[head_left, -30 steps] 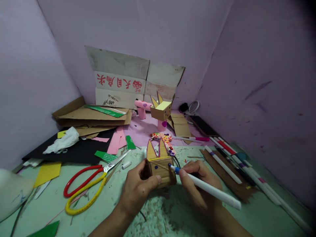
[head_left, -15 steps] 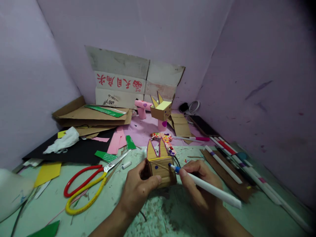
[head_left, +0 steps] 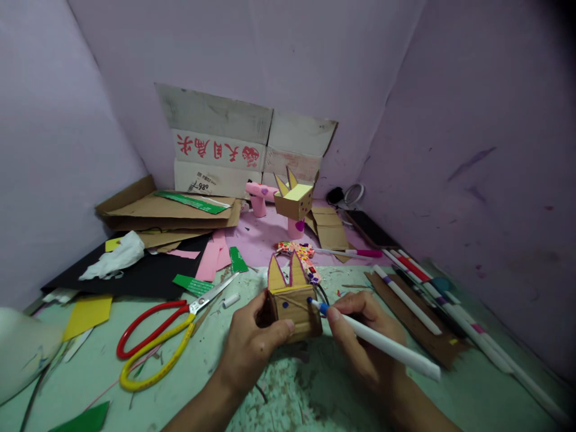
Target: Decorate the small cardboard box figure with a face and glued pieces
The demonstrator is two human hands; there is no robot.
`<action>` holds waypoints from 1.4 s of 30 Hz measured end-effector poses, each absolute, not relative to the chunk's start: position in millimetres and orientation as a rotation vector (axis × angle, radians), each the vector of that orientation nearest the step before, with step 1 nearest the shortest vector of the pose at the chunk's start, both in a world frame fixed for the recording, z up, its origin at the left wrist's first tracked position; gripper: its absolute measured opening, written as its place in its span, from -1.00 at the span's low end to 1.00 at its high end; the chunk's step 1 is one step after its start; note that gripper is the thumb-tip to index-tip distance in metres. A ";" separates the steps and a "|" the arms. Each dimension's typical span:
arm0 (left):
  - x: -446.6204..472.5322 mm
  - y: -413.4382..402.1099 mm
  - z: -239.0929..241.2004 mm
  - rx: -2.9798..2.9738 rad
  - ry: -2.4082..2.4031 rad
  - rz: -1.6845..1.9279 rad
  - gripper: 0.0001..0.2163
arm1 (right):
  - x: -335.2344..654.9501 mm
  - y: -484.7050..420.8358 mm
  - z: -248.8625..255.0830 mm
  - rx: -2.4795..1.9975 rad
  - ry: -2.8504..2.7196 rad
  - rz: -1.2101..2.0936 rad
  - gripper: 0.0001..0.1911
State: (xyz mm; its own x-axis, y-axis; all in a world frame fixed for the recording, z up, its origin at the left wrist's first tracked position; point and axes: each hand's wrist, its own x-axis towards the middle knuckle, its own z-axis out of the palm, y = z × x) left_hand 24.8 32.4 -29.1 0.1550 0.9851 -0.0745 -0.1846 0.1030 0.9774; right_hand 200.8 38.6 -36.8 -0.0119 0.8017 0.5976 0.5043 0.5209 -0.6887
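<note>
My left hand (head_left: 252, 347) grips a small cardboard box with two pointed ears (head_left: 291, 305), thumb on its front face, holding it on the green table. My right hand (head_left: 364, 339) pinches a white marker with a blue tip (head_left: 382, 345); the tip touches the box's upper right corner beside a blue dot. Another blue dot sits on the box's left front.
Red and yellow scissors (head_left: 158, 336) lie left of my hands. Several markers (head_left: 427, 288) lie on a cardboard strip at right. A second eared cardboard box (head_left: 294, 201) stands on a pink tube at the back, near a pink glue gun (head_left: 258, 195), cardboard sheets (head_left: 166, 213) and paper scraps.
</note>
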 end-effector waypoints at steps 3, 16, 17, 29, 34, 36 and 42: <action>24.7 32.7 -29.2 1.068 1.009 1.116 -0.60 | 201.0 39.1 -37.0 -1.100 -1.695 0.335 -0.83; 25.0 31.5 -30.5 1.059 1.009 1.123 -0.59 | 200.7 39.4 -36.6 -1.160 -1.670 0.319 -0.80; 24.9 31.6 -30.8 1.061 1.005 1.124 -0.60 | 200.5 39.2 -36.9 -1.157 -1.673 0.311 -0.80; 25.0 30.9 -31.8 1.063 1.014 1.137 -0.59 | 203.6 39.6 -39.0 -1.151 -1.662 0.308 -0.81; 24.5 31.7 -31.8 1.072 1.023 1.131 -0.59 | 203.7 40.4 -39.3 -1.130 -1.680 0.314 -0.83; 24.3 31.4 -31.6 1.069 1.009 1.124 -0.59 | 203.1 40.2 -38.8 -1.120 -1.690 0.306 -0.83; 25.2 30.7 -32.1 1.058 1.006 1.130 -0.60 | 202.1 37.8 -37.2 -1.139 -1.666 0.330 -0.82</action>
